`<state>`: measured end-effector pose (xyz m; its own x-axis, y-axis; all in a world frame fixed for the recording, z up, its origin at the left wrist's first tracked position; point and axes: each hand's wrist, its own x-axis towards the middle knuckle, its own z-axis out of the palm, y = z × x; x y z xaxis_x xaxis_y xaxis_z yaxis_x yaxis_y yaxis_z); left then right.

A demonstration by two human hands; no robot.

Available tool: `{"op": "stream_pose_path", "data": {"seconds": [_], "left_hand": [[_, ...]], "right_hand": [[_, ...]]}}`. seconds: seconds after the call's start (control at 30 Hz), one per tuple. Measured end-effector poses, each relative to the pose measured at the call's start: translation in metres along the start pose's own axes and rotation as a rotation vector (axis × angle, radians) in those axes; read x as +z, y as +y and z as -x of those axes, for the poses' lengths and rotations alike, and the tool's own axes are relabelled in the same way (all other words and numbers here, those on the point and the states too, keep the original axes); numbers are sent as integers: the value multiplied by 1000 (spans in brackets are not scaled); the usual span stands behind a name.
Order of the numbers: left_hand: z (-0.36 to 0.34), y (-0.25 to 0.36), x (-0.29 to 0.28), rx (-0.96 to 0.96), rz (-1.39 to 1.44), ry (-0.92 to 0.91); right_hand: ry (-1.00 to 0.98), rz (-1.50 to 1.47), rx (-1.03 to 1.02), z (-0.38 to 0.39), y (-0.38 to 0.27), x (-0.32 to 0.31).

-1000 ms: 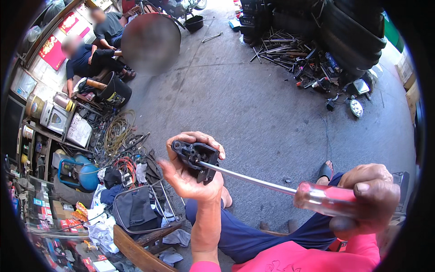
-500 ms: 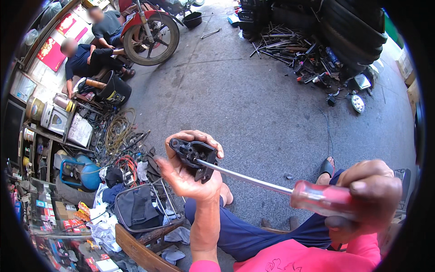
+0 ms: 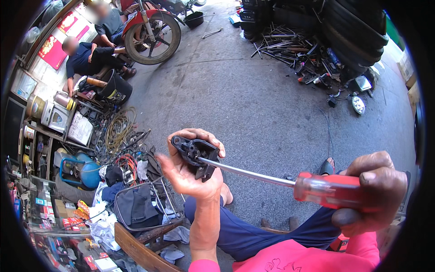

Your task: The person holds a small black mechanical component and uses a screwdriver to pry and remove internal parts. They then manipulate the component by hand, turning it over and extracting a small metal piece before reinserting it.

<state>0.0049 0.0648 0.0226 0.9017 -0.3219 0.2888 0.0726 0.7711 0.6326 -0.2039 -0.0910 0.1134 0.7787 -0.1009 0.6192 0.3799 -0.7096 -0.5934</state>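
The left hand cradles a black part in front of the body, above the floor; its fingers curl around the far side, while the thumb stands out, apart from the part. The right hand has its fingers wrapped closely around the red handle of a screwdriver, whose shaft runs leftward into the part's open side. The tip's exact seating is too small to confirm. Principal hazard, in my judgement: the tip may slip out under a turn or push, since the part rests only in a palm, and the shaft points toward that palm and its fingers, so a slip could injure them. Secondary hazard: with the thumb off, the part could twist in the grasp or drop to the floor. Tilting the shaft out of line could also chew whatever the tip bears on. Compared with half a second ago, the handle sits slightly higher and farther right, the right hand has shifted with it, and more of the sandal is covered. The left hand and the part show hardly any change.
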Motion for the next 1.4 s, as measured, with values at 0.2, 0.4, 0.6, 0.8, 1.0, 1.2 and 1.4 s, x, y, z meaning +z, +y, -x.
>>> {"op": "stream_pose_path", "data": {"seconds": [0.2, 0.4, 0.6, 0.8, 1.0, 1.2, 1.4], "left_hand": [[-2, 2, -3, -15, 16, 28], [-1, 1, -1, -26, 13, 34], [-1, 0, 2, -34, 23, 61], [-2, 3, 5, -134, 104, 136], [-3, 5, 4, -222, 183, 49], [-9, 12, 6, -237, 208, 164], [-6, 26, -30, -288, 234, 220]], "right_hand": [[-23, 153, -5, -7, -6, 2], [-81, 99, 27, -9, -9, -4], [31, 105, -55, -5, -2, 5], [36, 39, 32, -2, -8, 0], [188, 54, 27, 0, -9, 11], [486, 147, -48, 7, 15, -5], [479, -21, 456, 6, 85, 1]]}}
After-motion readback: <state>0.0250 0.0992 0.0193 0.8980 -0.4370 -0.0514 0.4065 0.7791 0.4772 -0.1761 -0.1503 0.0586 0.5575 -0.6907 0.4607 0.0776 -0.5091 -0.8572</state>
